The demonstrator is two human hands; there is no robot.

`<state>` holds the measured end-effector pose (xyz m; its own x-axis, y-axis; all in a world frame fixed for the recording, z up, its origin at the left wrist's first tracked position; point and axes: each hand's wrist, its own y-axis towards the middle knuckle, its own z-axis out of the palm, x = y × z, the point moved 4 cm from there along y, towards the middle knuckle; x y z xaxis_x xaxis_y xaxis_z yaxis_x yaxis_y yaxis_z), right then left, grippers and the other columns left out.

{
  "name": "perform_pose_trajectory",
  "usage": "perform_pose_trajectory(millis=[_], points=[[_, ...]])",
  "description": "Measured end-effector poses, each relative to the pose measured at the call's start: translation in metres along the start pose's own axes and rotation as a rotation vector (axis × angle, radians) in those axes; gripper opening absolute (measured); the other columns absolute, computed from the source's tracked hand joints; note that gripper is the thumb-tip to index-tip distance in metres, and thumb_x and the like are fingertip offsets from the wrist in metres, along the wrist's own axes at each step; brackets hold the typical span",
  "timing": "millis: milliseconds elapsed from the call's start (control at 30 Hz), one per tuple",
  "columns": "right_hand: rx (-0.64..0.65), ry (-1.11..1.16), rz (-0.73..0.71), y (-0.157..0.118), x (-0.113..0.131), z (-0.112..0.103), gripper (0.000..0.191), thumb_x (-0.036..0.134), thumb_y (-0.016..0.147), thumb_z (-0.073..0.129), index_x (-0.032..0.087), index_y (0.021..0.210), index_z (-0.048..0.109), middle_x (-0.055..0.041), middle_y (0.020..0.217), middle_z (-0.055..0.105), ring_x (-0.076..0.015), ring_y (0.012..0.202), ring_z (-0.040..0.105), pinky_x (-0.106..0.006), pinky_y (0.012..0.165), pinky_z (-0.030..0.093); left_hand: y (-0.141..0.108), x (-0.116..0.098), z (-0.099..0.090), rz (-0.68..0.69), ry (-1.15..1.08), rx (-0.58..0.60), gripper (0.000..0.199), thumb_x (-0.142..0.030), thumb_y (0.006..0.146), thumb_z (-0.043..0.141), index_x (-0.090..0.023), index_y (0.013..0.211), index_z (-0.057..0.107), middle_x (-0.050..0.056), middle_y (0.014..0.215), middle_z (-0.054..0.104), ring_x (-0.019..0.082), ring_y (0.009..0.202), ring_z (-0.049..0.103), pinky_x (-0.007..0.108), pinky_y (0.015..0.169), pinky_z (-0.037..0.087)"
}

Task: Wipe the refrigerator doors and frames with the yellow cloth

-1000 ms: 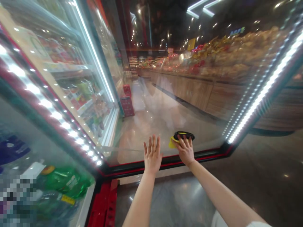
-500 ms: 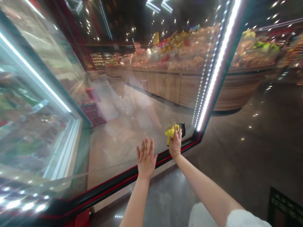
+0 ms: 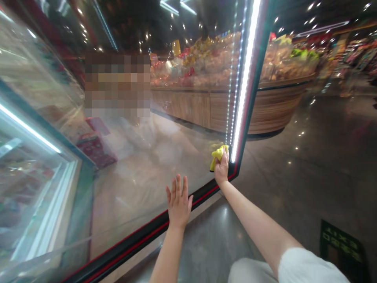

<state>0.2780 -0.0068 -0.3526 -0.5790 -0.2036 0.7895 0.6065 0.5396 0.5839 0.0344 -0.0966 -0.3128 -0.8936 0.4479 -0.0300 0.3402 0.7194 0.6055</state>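
A tall glass door (image 3: 141,165) with a black, red-lined bottom frame stands before me. Near its lower edge, my left hand (image 3: 179,202) lies flat against the pane with fingers spread. My right hand (image 3: 222,165) holds a bunched yellow cloth (image 3: 218,154) to the glass, close to the lower right corner. A bright light strip (image 3: 244,82) runs up the door's right side, just beside that hand. Part of the cloth is hidden behind the fingers.
At the left is a lit refrigerated case (image 3: 44,212). Beyond the glass a wood-panelled produce stand (image 3: 273,106) holds wrapped goods. A dark green exit sign (image 3: 341,247) lies on the shiny floor at the lower right.
The view has swung, so the door frame sits further left. My right hand and the cloth have moved right along the glass, up to the light strip. My left hand stays flat on the pane.
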Motion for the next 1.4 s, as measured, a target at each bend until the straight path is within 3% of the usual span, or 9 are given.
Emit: perform_pose_trajectory(millis=[100, 300, 533, 733, 833, 933, 1167, 1300, 1400], points=[[-0.002, 0.040, 0.137, 0.004, -0.008, -0.007, 0.057, 0.034, 0.098, 0.037, 0.011, 0.149, 0.041, -0.0207, 0.155, 0.041, -0.0277, 0.149, 0.033, -0.044, 0.121, 0.030, -0.001, 0.000, 0.001, 0.012, -0.006, 0.008, 0.095, -0.024, 0.094, 0.062, -0.025, 0.161, -0.004, 0.014, 0.168, 0.015, 0.030, 0.156, 0.013, 0.059, 0.126, 0.015], [-0.020, 0.058, 0.292, -0.039, -0.008, 0.015, 0.064, 0.035, 0.092, 0.043, 0.013, 0.152, 0.037, -0.0187, 0.152, 0.045, -0.0281, 0.142, 0.042, -0.043, 0.119, 0.035, -0.002, 0.004, 0.000, 0.026, -0.010, -0.019, 0.091, -0.026, 0.095, 0.060, -0.023, 0.162, -0.002, 0.016, 0.168, 0.013, 0.033, 0.155, 0.019, 0.061, 0.125, 0.020], [-0.040, 0.126, 0.385, -0.031, -0.021, 0.003, 0.066, 0.034, 0.095, 0.036, 0.015, 0.158, 0.027, -0.0189, 0.154, 0.042, -0.0272, 0.146, 0.037, -0.045, 0.120, 0.031, -0.003, 0.003, -0.004, 0.040, 0.003, -0.007, 0.093, -0.027, 0.095, 0.061, -0.023, 0.162, -0.003, 0.015, 0.168, 0.012, 0.033, 0.155, 0.018, 0.059, 0.125, 0.019], [0.034, 0.200, 0.425, -0.094, 0.013, 0.036, 0.075, 0.033, 0.093, 0.041, 0.012, 0.161, 0.017, -0.0220, 0.160, 0.032, -0.0297, 0.152, 0.028, -0.051, 0.121, 0.030, -0.004, 0.012, -0.001, -0.003, 0.025, -0.020, 0.093, -0.026, 0.094, 0.062, -0.023, 0.162, -0.001, 0.016, 0.168, 0.011, 0.034, 0.155, 0.019, 0.062, 0.124, 0.020], [0.051, 0.236, 0.338, -0.095, 0.048, 0.047, 0.074, 0.031, 0.095, 0.041, 0.017, 0.163, 0.014, -0.0166, 0.166, 0.025, -0.0265, 0.156, 0.020, -0.051, 0.124, 0.025, -0.006, 0.018, -0.002, -0.018, 0.032, -0.031, 0.092, -0.027, 0.094, 0.061, -0.023, 0.162, 0.000, 0.015, 0.168, 0.010, 0.034, 0.156, 0.016, 0.062, 0.124, 0.019], [0.051, 0.175, 0.114, -0.079, 0.077, 0.040, 0.070, 0.026, 0.098, 0.039, 0.023, 0.163, 0.015, -0.0126, 0.168, 0.023, -0.0252, 0.158, 0.010, -0.055, 0.125, 0.021, -0.008, 0.023, -0.003, -0.003, 0.033, -0.036, 0.089, -0.027, 0.095, 0.059, -0.024, 0.162, 0.001, 0.013, 0.169, 0.008, 0.032, 0.156, 0.013, 0.060, 0.126, 0.018], [0.184, -0.240, -0.385, -0.087, 0.091, 0.019, 0.067, 0.008, 0.093, 0.041, 0.034, 0.155, 0.042, -0.0075, 0.164, 0.035, -0.0294, 0.156, 0.018, -0.050, 0.114, 0.039, -0.012, 0.025, -0.003, -0.004, 0.041, -0.048, 0.087, -0.026, 0.096, 0.058, -0.025, 0.162, 0.002, 0.013, 0.169, 0.012, 0.032, 0.155, 0.020, 0.059, 0.126, 0.019], [0.112, -0.332, -0.497, -0.023, 0.099, 0.007, 0.059, 0.014, 0.094, 0.046, 0.038, 0.147, 0.053, -0.0049, 0.160, 0.043, -0.0306, 0.152, 0.028, -0.051, 0.112, 0.039, -0.005, 0.021, -0.002, 0.031, 0.043, -0.081, 0.087, -0.025, 0.094, 0.060, -0.025, 0.162, 0.005, 0.012, 0.168, 0.018, 0.029, 0.155, 0.022, 0.057, 0.127, 0.015], [0.000, -0.301, -0.431, 0.024, 0.098, 0.002, 0.055, 0.018, 0.096, 0.044, 0.035, 0.148, 0.051, -0.0073, 0.156, 0.047, -0.0295, 0.146, 0.036, -0.052, 0.112, 0.038, 0.011, 0.021, -0.001, 0.047, 0.038, -0.134, 0.086, -0.023, 0.094, 0.059, -0.026, 0.162, 0.007, 0.010, 0.167, 0.021, 0.028, 0.155, 0.023, 0.055, 0.128, 0.012]])
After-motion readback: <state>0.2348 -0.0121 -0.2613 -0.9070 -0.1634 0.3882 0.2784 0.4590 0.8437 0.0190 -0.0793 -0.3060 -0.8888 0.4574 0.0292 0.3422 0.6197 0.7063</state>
